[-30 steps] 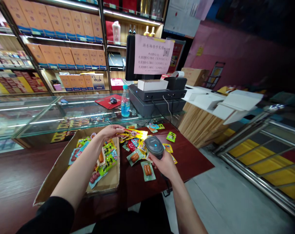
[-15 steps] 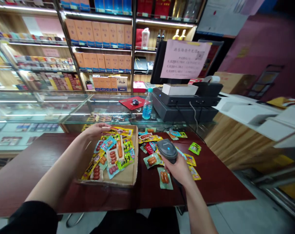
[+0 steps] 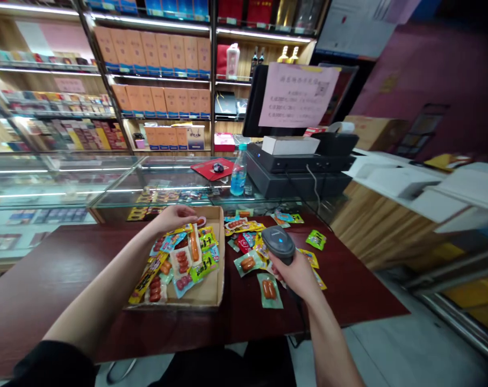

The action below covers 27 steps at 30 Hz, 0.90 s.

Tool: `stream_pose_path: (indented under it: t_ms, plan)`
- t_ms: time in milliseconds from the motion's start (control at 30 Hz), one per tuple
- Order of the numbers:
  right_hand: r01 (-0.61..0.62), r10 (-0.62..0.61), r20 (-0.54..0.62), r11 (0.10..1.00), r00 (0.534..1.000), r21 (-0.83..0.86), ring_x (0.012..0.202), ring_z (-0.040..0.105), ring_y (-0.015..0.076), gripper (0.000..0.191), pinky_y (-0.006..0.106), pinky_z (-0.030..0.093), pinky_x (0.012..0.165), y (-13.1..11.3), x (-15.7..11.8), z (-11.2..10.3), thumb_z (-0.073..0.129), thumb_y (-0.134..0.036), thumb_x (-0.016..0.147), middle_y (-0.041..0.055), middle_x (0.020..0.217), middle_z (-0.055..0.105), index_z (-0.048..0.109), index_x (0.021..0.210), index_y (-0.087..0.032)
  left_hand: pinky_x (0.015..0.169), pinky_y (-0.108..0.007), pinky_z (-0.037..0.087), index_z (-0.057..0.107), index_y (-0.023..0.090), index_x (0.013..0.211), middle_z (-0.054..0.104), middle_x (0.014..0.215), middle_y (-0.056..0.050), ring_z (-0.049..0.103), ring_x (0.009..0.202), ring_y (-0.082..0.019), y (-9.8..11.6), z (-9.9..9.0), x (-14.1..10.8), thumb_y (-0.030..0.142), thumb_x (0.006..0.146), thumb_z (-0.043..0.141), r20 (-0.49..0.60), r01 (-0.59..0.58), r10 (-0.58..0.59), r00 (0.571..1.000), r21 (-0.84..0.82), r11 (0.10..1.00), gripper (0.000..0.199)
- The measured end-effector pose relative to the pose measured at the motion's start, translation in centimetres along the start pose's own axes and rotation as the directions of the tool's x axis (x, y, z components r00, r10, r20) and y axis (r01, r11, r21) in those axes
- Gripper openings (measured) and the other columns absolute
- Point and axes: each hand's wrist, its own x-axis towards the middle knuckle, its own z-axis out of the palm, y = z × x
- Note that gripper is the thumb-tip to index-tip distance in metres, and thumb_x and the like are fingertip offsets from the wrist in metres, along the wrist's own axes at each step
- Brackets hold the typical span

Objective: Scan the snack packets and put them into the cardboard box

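Observation:
My left hand (image 3: 176, 217) is over the back of a shallow cardboard box (image 3: 220, 258), its fingers pinched at the edge of a small sausage packet (image 3: 201, 221). Several snack packets lie heaped in the box, among them a green one (image 3: 204, 267) and a long yellow one (image 3: 148, 278). My right hand (image 3: 295, 272) is wrapped round the handle of a dark barcode scanner (image 3: 278, 243), which has a blue light on top. Beneath and around the scanner, more packets are spread on the dark red table, including a two-sausage packet (image 3: 268, 290).
Behind the table stands a glass display counter (image 3: 175, 200) with a blue drink bottle (image 3: 238, 173), a red mat (image 3: 206, 168) with a mouse, and a monitor carrying a pink paper sign (image 3: 296, 95). Stocked shelves line the back. A cable hangs below the scanner.
My left hand has shifted right; the long yellow packet it held now lies in the box, and a small sausage packet is at its fingers. The camera view has shifted slightly.

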Motion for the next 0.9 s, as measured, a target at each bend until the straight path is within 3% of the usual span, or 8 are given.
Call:
stream_pose_path:
  t_ms: [200,367,533,633,767,900]
  plan:
    - [-0.051,0.045,-0.145,0.998,0.988,-0.033,0.051,0.064,0.0215,0.034,0.029,0.048,0.05,1.5,-1.7,-3.1,0.065,-0.049,0.073,0.0045,0.059,0.068,0.063,0.085,-0.017,0.063,-0.023,0.046,0.072,0.016,0.087,0.072,0.077,-0.004,0.064,0.07,-0.017,3.8,12.7,4.7,0.041,0.065,0.071,0.301,-0.145,0.115,0.947,0.079,0.986,0.033]
    - [-0.123,0.117,-0.187,0.992,0.975,-0.02,0.044,0.061,0.0199,0.031,0.029,0.047,0.047,2.3,-3.2,-4.9,0.064,-0.048,0.073,0.003,0.055,0.066,0.061,0.079,-0.018,0.063,-0.024,0.044,0.071,0.016,0.09,0.071,0.078,-0.004,0.064,0.071,-0.018,5.4,19.2,6.9,0.036,0.065,0.072,0.329,-0.233,0.129,0.936,0.3,0.925,0.032]
    - [-0.143,0.143,-0.198,0.99,0.97,0.015,0.042,0.06,0.0185,0.03,0.028,0.047,0.045,2.9,-4.2,-5.8,0.062,-0.048,0.075,0.0021,0.056,0.066,0.058,0.078,-0.019,0.067,-0.024,0.044,0.066,0.014,0.11,0.071,0.087,-0.008,0.065,0.078,-0.021,5.1,22.7,8.4,0.033,0.061,0.074,0.327,-0.205,0.073,0.942,0.39,0.897,0.052]
    - [-0.141,0.142,-0.198,0.99,0.97,0.02,0.043,0.061,0.0182,0.029,0.027,0.046,0.045,3.1,-4.5,-5.9,0.061,-0.048,0.076,0.0017,0.055,0.065,0.058,0.078,-0.019,0.067,-0.025,0.044,0.067,0.014,0.107,0.07,0.091,-0.009,0.065,0.081,-0.022,5.2,23.9,8.6,0.036,0.059,0.076,0.35,-0.236,0.088,0.933,0.408,0.882,0.054]
    - [-0.141,0.141,-0.21,0.99,0.967,0.015,0.044,0.062,0.0185,0.03,0.027,0.047,0.046,3.1,-4.6,-5.6,0.062,-0.048,0.075,0.0017,0.054,0.065,0.059,0.079,-0.018,0.067,-0.025,0.043,0.066,0.017,0.102,0.068,0.092,-0.008,0.064,0.084,-0.023,5.7,24.7,8.6,0.035,0.053,0.079,0.369,-0.255,0.083,0.926,0.445,0.859,0.053]
    - [-0.125,0.118,-0.228,0.992,0.967,-0.016,0.053,0.066,0.021,0.033,0.028,0.048,0.05,3.3,-4.5,-5.0,0.064,-0.049,0.074,0.0044,0.06,0.068,0.063,0.082,-0.017,0.062,-0.023,0.043,0.062,0.017,0.09,0.067,0.084,-0.004,0.063,0.079,-0.021,5.5,24.6,8.8,0.03,0.047,0.083,0.327,-0.168,0.021,0.945,0.429,0.888,0.049]
